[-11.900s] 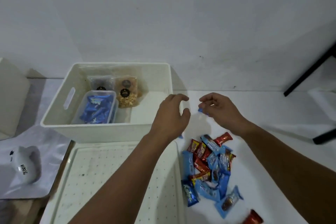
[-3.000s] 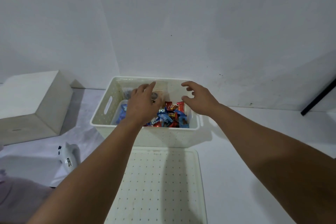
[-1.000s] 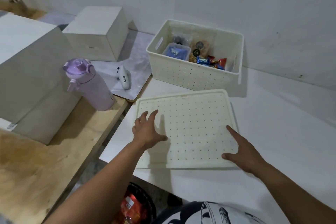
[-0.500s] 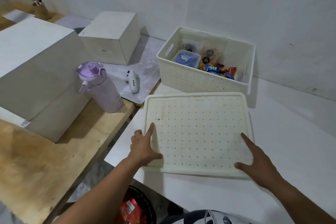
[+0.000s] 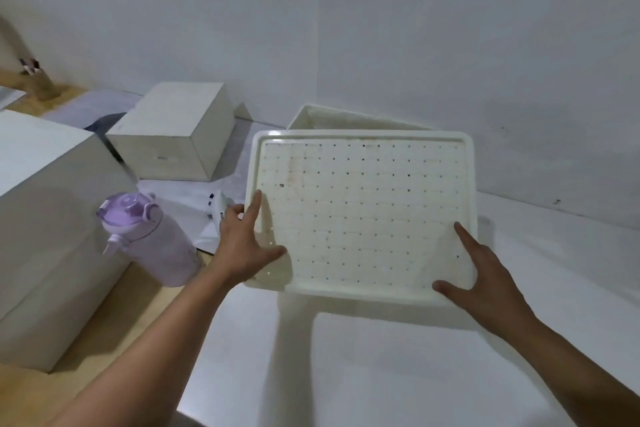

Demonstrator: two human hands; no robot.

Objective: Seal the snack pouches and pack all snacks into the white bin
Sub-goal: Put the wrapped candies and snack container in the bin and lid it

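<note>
Head view: left hand (image 5: 247, 246) and right hand (image 5: 485, 274) grip the perforated lid (image 5: 360, 215) by its near corners, held raised before the white bin (image 5: 332, 116), apparently to cover it.

The perforated white lid (image 5: 363, 215) is tilted, raised before the white bin (image 5: 332, 118), hiding all but its back rim.

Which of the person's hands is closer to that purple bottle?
Left. The left hand grips the lid's edge just beside the purple bottle; the right hand holds the opposite side.
</note>
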